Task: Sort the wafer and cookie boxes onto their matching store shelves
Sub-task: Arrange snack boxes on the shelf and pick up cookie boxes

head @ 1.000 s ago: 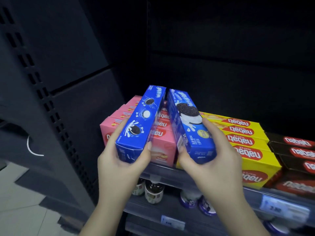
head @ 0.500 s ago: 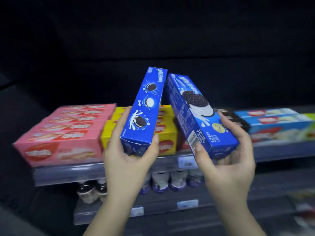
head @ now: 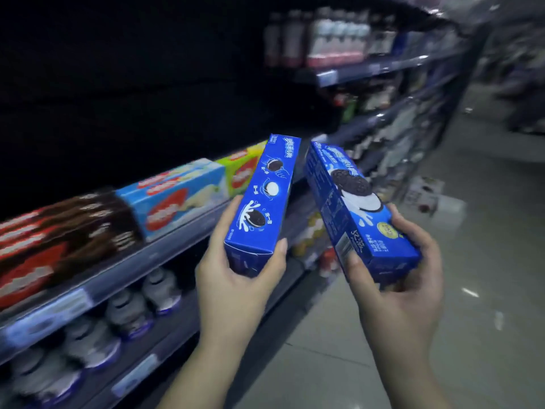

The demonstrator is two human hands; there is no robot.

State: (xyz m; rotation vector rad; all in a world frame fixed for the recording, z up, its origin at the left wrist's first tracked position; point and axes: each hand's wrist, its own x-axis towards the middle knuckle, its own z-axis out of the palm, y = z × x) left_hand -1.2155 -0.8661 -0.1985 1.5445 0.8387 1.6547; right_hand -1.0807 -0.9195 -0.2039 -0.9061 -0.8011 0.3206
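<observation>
From the head view we see two blue cookie boxes in hand, neither shelved yet. The left hand (head: pixel 236 278) wraps its thumb and fingers round the near end of the left cookie box (head: pixel 262 199), which stands tilted with its far end leaning right. The right hand (head: pixel 407 278) cups the near end of the right cookie box (head: pixel 354 208) the same way, and that box leans left — the two far ends come close together without clearly touching. Both boxes hang in the aisle, just right of the wafer shelf (head: pixel 124 267), above the tiled floor (head: pixel 472 320).

On the shelf to the left lie rows of wafer boxes: brown wafer boxes (head: pixel 67 231) nearest, light blue wafer boxes (head: pixel 177 199) beyond them, green wafer boxes (head: pixel 241 169) farther still. Small bottles (head: pixel 126 314) fill the shelf below. The wafers look sorted already, we judge; what remains is finding the cookie spot for these two boxes, and no matching blue row shows here.

Against the earlier pictures, the view has swung right along the aisle: the pink and yellow wafer rows have gone from sight, the far shelves of drinks have come in, blurred. Both hands keep their hold as before — the boxes have only spread slightly apart.
</observation>
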